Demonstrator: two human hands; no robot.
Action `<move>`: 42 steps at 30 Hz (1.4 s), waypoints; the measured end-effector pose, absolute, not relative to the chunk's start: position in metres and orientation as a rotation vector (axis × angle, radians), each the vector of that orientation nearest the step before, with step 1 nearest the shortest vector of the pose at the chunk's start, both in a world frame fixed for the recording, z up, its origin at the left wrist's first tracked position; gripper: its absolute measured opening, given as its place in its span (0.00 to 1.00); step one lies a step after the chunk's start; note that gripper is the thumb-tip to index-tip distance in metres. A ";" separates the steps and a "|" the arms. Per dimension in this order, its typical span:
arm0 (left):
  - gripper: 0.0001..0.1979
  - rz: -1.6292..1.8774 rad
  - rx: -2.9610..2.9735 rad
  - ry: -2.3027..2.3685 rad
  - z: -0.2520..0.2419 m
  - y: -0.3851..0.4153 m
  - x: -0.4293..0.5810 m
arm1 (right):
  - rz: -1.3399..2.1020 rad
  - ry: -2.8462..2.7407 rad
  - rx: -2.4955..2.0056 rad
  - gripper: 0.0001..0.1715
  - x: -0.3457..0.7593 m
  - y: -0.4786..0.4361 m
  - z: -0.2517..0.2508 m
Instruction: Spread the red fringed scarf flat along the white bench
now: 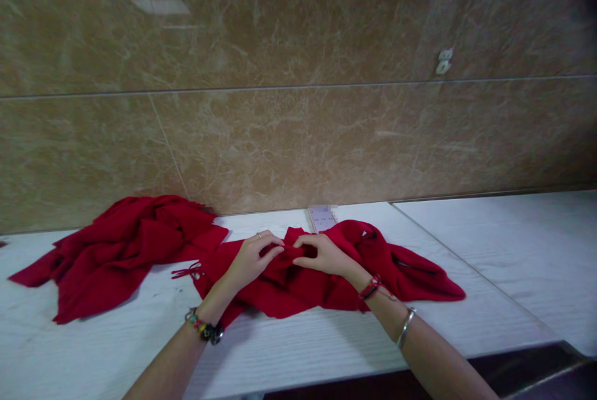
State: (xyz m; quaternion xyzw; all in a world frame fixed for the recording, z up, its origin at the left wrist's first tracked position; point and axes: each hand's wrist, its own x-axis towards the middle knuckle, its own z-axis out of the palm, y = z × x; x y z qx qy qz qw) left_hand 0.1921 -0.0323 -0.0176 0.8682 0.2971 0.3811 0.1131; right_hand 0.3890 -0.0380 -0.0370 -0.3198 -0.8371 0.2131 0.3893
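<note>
A red cloth garment [298, 294] lies crumpled across the white table in front of me, with a thin red tie at its left end. My left hand [256, 255] pinches a fold near its upper middle between thumb and fingers. Just to the right, my right hand [321, 252] grips the same fold, its thumb and fingers curved round the fabric. A small gap separates the two hands. What lies under the folds is hidden.
A second crumpled red cloth [140, 238] rests at the left by the wall. Behind the garment, a phone-like device [321, 218] lies near the tiled wall [289, 145]. The white table [489, 244] has a seam at the right. A wall socket [443, 61] sits higher up.
</note>
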 end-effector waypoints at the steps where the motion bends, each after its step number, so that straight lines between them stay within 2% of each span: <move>1: 0.06 1.105 2.552 0.871 -0.018 -0.032 0.192 | 0.536 -2.125 -0.821 0.04 0.389 -0.037 -0.037; 3: 0.06 1.082 2.560 0.876 -0.018 -0.032 0.192 | 0.390 -2.071 -0.853 0.03 0.388 -0.035 -0.039; 6: 0.06 1.077 2.564 0.912 -0.017 -0.033 0.192 | 0.026 -1.944 -0.858 0.11 0.387 -0.033 -0.042; 9: 0.07 1.077 2.585 0.928 -0.017 -0.034 0.192 | -0.153 -1.919 -0.775 0.14 0.387 -0.033 -0.042; 11: 0.08 1.065 2.613 0.923 -0.016 -0.034 0.192 | -0.112 -1.947 -0.692 0.15 0.387 -0.036 -0.041; 15: 0.08 1.078 2.654 0.938 -0.017 -0.028 0.186 | 0.229 -2.026 -0.589 0.14 0.386 -0.041 -0.039; 19: 0.09 1.164 2.644 1.004 -0.015 -0.021 0.178 | 0.478 -1.950 -0.720 0.03 0.384 -0.041 -0.038; 22: 0.08 1.167 2.639 1.014 -0.015 -0.019 0.175 | 0.601 -1.886 -0.770 0.08 0.384 -0.037 -0.040; 26: 0.08 1.076 2.657 0.965 -0.017 -0.021 0.179 | 0.376 -1.917 -0.909 0.11 0.385 -0.033 -0.041; 30: 0.08 1.006 2.684 0.897 -0.018 -0.025 0.183 | 0.151 -1.817 -0.893 0.10 0.389 -0.035 -0.036; 36: 0.09 1.133 2.632 0.982 -0.013 -0.015 0.170 | 0.112 -1.932 -0.697 0.09 0.393 -0.044 -0.030; 42: 0.09 1.185 2.591 1.133 -0.017 0.000 0.155 | 0.051 -2.125 -0.742 0.02 0.400 -0.045 -0.027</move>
